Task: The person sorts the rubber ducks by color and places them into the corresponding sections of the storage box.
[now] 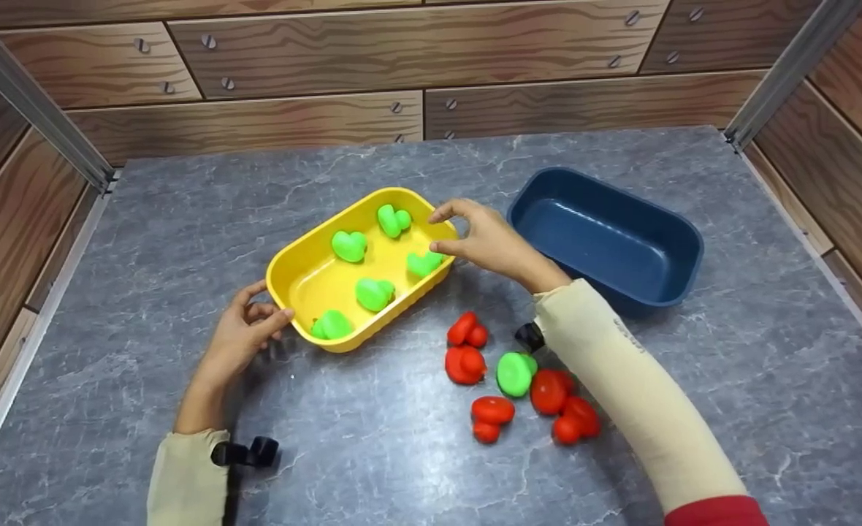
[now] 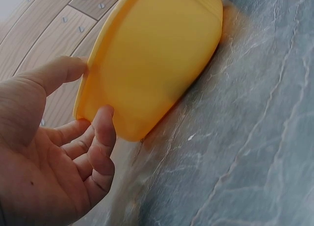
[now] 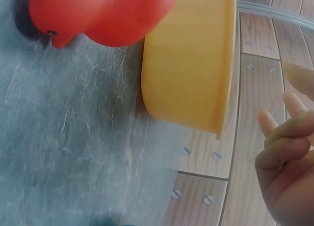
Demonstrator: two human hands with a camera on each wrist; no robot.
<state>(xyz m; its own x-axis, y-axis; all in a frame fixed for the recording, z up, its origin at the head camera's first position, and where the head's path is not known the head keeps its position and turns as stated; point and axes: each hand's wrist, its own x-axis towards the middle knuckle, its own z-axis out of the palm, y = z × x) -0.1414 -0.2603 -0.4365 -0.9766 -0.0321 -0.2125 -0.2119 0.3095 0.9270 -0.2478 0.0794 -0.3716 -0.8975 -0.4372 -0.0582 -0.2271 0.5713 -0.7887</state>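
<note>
L hand [image 1: 245, 332] fingers grip yellow bin [image 1: 326, 286] rim; R hand [image 1: 491, 237] fingers parted, empty, at opp. end.

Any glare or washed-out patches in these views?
Head: glare on the tabletop near the bottom edge, pale sheen inside the navy bin; left wrist: upper-left corner washed out, warm tint beside the yellow bin; right wrist: hazy, pale wall panels.

No text, label, brand, number or sign can be read in the head view or in either wrist view. The pale right sleeve [image 1: 632, 398] bears a short row of faint dark marks [image 1: 629, 336], too small and blurred to tell whether they are lettering.
</note>
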